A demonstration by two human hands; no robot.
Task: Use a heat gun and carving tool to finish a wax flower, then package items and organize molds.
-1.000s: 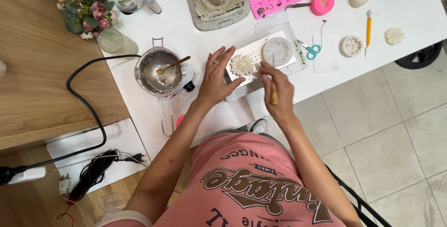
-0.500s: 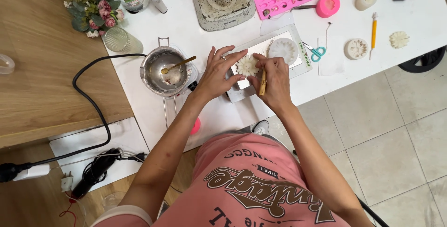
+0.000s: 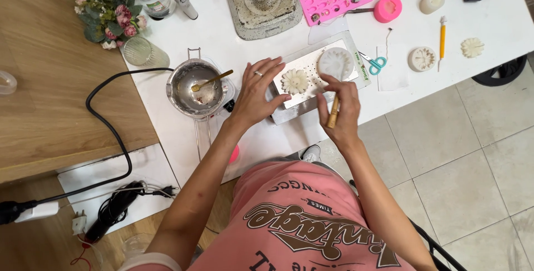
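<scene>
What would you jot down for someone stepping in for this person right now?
Left hand: flat on the white table, fingertips at the metal tray, empty.
Right hand: grips a small wooden tool, fingers by the round white mould.
A flower-shaped wax piece lies on the tray beside the mould.
Done: one flower out on the tray.
Left: the round mould looks not yet emptied.

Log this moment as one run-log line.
left hand: resting beside flower-shaped wax piece | right hand: holding wooden stick | metal tray: on white table
</scene>
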